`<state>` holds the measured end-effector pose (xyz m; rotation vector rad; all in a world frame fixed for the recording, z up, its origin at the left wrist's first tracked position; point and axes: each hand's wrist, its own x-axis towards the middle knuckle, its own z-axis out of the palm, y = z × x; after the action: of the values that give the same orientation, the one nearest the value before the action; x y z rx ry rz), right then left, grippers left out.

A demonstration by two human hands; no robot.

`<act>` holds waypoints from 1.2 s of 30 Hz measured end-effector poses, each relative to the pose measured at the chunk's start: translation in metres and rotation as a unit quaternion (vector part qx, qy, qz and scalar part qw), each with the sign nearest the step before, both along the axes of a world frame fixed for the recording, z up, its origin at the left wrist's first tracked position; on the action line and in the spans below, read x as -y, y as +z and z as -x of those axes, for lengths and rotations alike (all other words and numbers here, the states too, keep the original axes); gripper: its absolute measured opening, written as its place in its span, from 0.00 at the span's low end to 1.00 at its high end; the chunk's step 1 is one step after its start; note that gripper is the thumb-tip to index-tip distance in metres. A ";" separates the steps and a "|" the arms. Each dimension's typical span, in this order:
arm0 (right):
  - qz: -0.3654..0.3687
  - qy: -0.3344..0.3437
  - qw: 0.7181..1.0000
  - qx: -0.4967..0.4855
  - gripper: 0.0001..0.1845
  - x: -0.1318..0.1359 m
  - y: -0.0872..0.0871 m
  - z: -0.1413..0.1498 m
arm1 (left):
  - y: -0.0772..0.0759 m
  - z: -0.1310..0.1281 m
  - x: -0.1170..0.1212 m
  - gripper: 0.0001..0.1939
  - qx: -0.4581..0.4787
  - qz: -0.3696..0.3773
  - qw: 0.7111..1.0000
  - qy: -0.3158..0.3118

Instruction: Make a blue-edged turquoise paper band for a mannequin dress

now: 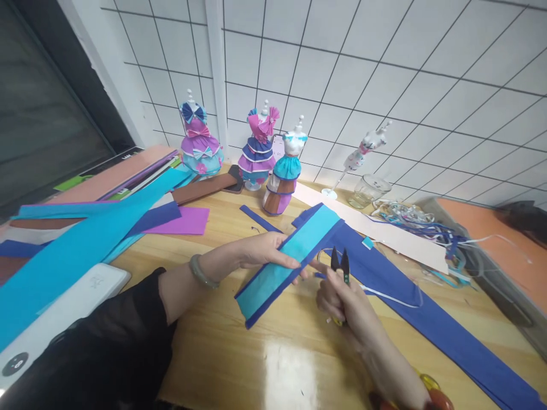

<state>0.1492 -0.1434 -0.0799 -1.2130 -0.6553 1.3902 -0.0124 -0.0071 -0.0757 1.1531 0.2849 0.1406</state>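
Observation:
My left hand [269, 251] grips a light-blue strip with dark-blue edges [311, 230], thumb on top and fingers beneath. The strip slants above the wooden table. Curled in my right hand [339, 299] is a pair of small scissors [341, 263], its black blades pointing up and apart. A finger of that hand reaches toward the strip's lower edge. Behind both hands a long dark-blue strip [393, 290] runs across the table to the lower right. A narrow dark-blue piece [260, 218] lies left of the held strip.
Small dress forms in ruffled dresses [256, 149] stand along the tiled wall; a barer form [367, 145] leans near a glass jar [370, 191]. Coloured strips [98, 239] pile at left beside a white device [94, 285]. Tangled ribbons [410, 213] lie by a grey-edged tray [478, 273].

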 end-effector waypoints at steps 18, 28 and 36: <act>-0.093 -0.218 0.965 0.111 0.28 -0.057 -0.015 -0.071 | -0.036 -0.017 0.031 0.19 -0.127 0.017 0.986 -0.102; -0.092 -0.230 0.959 0.137 0.28 -0.051 -0.019 -0.081 | -0.035 -0.019 0.042 0.21 -0.146 0.034 0.982 -0.119; -0.071 -0.155 0.978 0.120 0.27 -0.050 -0.018 -0.065 | -0.037 -0.020 0.042 0.21 -0.102 0.097 0.985 -0.102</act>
<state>0.2140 -0.0935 -0.0974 -1.3169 -0.6856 0.9318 0.0074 -0.0495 -0.1130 0.9971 0.3521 -0.1831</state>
